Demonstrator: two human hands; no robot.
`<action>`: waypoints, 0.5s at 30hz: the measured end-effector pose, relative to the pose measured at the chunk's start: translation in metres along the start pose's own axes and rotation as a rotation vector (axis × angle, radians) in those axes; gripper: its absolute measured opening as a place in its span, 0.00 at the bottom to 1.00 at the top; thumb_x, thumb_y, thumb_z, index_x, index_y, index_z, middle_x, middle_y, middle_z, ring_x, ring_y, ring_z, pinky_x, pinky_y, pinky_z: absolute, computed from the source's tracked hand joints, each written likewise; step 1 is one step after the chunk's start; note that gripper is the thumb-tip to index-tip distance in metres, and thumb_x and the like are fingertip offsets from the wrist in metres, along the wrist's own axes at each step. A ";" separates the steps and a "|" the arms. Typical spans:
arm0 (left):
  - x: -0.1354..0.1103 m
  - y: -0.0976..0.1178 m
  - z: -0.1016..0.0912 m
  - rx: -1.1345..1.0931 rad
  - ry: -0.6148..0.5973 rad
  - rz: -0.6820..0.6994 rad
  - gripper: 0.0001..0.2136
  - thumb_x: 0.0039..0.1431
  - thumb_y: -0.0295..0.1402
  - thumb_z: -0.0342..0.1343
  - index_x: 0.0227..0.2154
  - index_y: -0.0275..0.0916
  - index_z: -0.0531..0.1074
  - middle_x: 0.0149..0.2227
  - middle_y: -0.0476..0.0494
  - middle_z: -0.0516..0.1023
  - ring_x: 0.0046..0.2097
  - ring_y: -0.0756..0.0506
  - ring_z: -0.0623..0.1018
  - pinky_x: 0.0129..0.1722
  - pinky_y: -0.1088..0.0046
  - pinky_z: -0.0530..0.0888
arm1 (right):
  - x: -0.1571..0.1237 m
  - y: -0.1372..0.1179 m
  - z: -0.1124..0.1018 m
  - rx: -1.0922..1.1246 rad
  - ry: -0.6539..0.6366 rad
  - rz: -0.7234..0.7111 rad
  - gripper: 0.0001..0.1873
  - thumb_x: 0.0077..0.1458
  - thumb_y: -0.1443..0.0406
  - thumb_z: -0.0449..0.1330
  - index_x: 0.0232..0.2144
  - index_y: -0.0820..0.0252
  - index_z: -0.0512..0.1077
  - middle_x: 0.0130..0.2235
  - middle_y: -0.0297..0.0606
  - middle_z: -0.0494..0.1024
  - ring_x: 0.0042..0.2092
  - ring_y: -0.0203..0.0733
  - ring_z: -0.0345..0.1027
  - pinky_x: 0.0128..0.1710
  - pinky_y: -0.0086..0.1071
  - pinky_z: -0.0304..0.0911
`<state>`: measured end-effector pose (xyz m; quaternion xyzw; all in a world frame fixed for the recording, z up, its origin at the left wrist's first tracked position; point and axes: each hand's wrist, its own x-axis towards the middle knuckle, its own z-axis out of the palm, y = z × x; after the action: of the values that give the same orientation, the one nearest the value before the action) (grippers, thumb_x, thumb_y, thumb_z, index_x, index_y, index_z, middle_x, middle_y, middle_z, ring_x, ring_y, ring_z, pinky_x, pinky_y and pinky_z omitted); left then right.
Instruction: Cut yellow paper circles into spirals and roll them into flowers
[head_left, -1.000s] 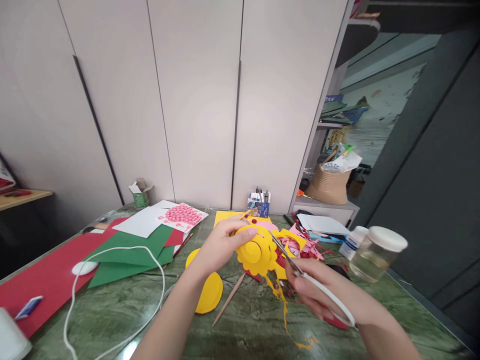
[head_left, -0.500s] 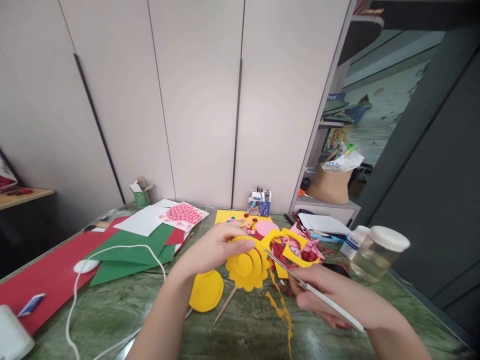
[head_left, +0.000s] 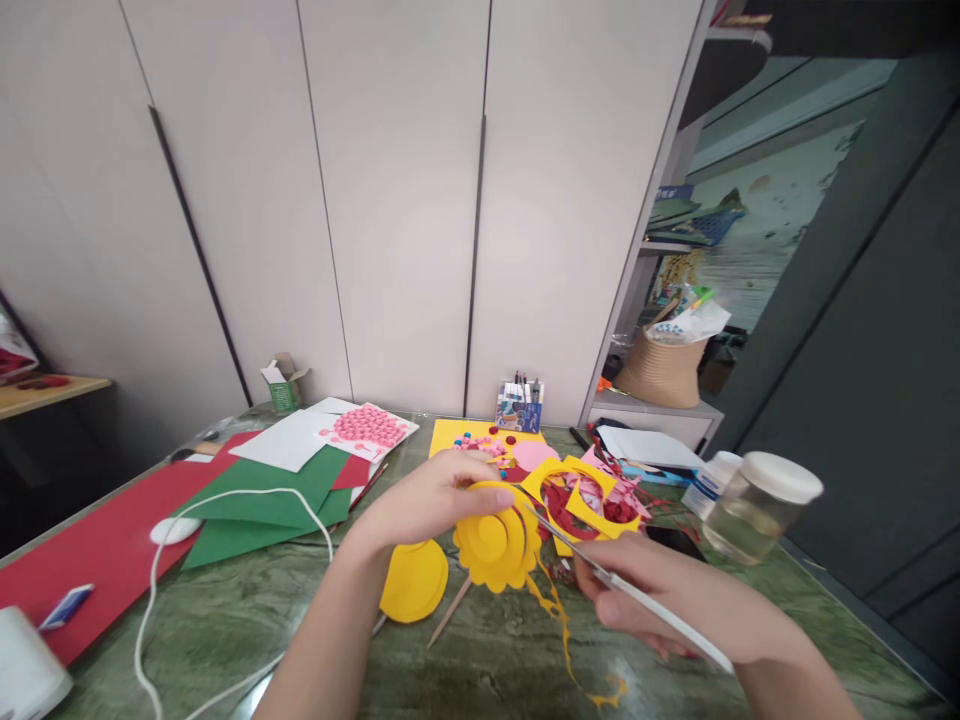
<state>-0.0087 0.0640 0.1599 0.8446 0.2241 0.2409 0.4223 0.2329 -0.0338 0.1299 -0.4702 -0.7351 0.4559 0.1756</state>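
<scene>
Right of the yellow paper spiral (head_left: 491,540), pinched by the left hand (head_left: 431,500), scissors (head_left: 634,593) are gripped in the curled right hand (head_left: 649,572)

There is 1 view, from a camera worn on the person's head. It faces forward and down across the worktop (head_left: 495,655), near the left hand (head_left: 431,495) and right hand (head_left: 645,590), whose forearms (head_left: 322,620) enter from the bottom edge. Pale cabinet doors (head_left: 390,200) stand ahead beyond the worktop, filling much of the upper part; shelving (head_left: 720,75) shows at the right.
</scene>
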 end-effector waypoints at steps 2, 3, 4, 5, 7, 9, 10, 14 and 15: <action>0.000 0.000 -0.001 0.011 -0.029 0.010 0.16 0.58 0.39 0.51 0.18 0.35 0.63 0.25 0.51 0.60 0.29 0.52 0.61 0.28 0.75 0.57 | 0.000 0.000 -0.001 -0.020 -0.018 -0.003 0.20 0.55 0.48 0.53 0.27 0.59 0.60 0.24 0.28 0.61 0.20 0.27 0.53 0.16 0.19 0.49; -0.001 0.001 -0.002 0.019 -0.044 0.017 0.16 0.58 0.38 0.51 0.18 0.35 0.63 0.25 0.52 0.60 0.29 0.52 0.61 0.29 0.75 0.58 | 0.001 0.000 -0.001 -0.031 -0.027 -0.001 0.20 0.55 0.48 0.53 0.27 0.59 0.60 0.24 0.28 0.61 0.19 0.27 0.53 0.16 0.19 0.49; -0.001 0.001 -0.003 0.029 -0.057 0.026 0.16 0.58 0.38 0.51 0.18 0.35 0.63 0.26 0.52 0.61 0.29 0.52 0.61 0.29 0.75 0.58 | 0.001 0.000 -0.001 -0.043 -0.036 0.002 0.20 0.55 0.49 0.54 0.27 0.60 0.60 0.24 0.28 0.61 0.19 0.26 0.53 0.16 0.20 0.48; -0.001 0.002 -0.004 0.039 -0.072 0.034 0.16 0.58 0.38 0.51 0.18 0.35 0.64 0.26 0.51 0.61 0.29 0.52 0.62 0.29 0.75 0.58 | 0.001 -0.001 -0.002 -0.058 -0.042 0.004 0.20 0.55 0.49 0.54 0.27 0.60 0.61 0.25 0.28 0.62 0.19 0.26 0.53 0.16 0.20 0.49; -0.002 0.003 -0.005 0.071 -0.100 0.037 0.16 0.59 0.38 0.51 0.19 0.35 0.67 0.26 0.50 0.63 0.30 0.52 0.63 0.29 0.75 0.59 | 0.001 -0.002 -0.002 -0.091 -0.046 0.007 0.20 0.55 0.49 0.54 0.27 0.60 0.61 0.26 0.29 0.63 0.20 0.26 0.53 0.16 0.20 0.49; -0.002 0.003 -0.006 0.108 -0.124 0.035 0.16 0.59 0.39 0.50 0.21 0.35 0.71 0.26 0.50 0.65 0.30 0.51 0.64 0.29 0.75 0.59 | 0.000 -0.005 -0.003 -0.127 -0.050 0.003 0.20 0.55 0.49 0.54 0.27 0.61 0.62 0.28 0.30 0.63 0.20 0.26 0.54 0.16 0.20 0.50; -0.003 0.003 -0.007 0.122 -0.134 0.035 0.16 0.59 0.39 0.50 0.21 0.35 0.71 0.26 0.49 0.65 0.30 0.51 0.64 0.29 0.75 0.59 | 0.000 -0.006 -0.003 -0.146 -0.056 0.001 0.20 0.55 0.49 0.54 0.27 0.61 0.63 0.28 0.30 0.64 0.20 0.27 0.54 0.16 0.20 0.50; -0.004 0.001 -0.007 0.154 -0.156 0.063 0.15 0.59 0.39 0.51 0.21 0.35 0.71 0.24 0.51 0.64 0.29 0.52 0.63 0.28 0.75 0.59 | -0.001 -0.012 -0.004 -0.225 -0.077 -0.001 0.19 0.56 0.50 0.54 0.28 0.61 0.65 0.26 0.30 0.65 0.21 0.29 0.56 0.17 0.21 0.50; -0.004 0.001 -0.007 0.161 -0.159 0.072 0.15 0.59 0.39 0.51 0.21 0.35 0.71 0.23 0.51 0.64 0.29 0.52 0.63 0.28 0.75 0.59 | -0.001 -0.013 -0.005 -0.249 -0.077 -0.006 0.19 0.56 0.50 0.54 0.28 0.61 0.66 0.26 0.30 0.65 0.21 0.29 0.57 0.17 0.21 0.50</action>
<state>-0.0163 0.0652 0.1633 0.8997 0.1782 0.1695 0.3606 0.2297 -0.0339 0.1433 -0.4685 -0.7935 0.3782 0.0889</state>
